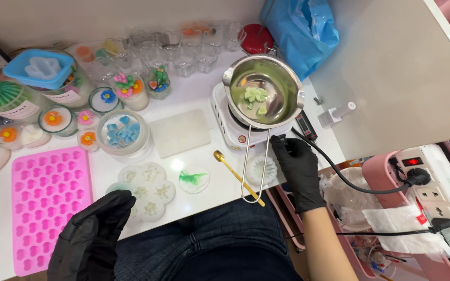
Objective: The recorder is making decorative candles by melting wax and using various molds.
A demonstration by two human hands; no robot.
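Candle-making clutter across a white desk (pixel 194 99)

Just beyond the left fingers lies a pink silicone mould (pixel 45 200) with small heart cavities; farther off stand flower-topped candles (pixel 131 88), a glass dish of blue hearts (pixel 122 131) and empty glass cups (pixel 183 52). Right of the right fingers sit a white power strip (pixel 433 190) and crumpled paper; far beyond them, a blue plastic bag (pixel 300 31).

Both hands wear matt black gloves of thin rubber, left hand (pixel 92 237) and right hand (pixel 297 165). The melting pot (pixel 263 91) is polished steel, mirror-bright. Near left, the pink mould tray (pixel 48 205) looks like soft matt silicone. The spoon (pixel 237 177) is glossy gold metal.
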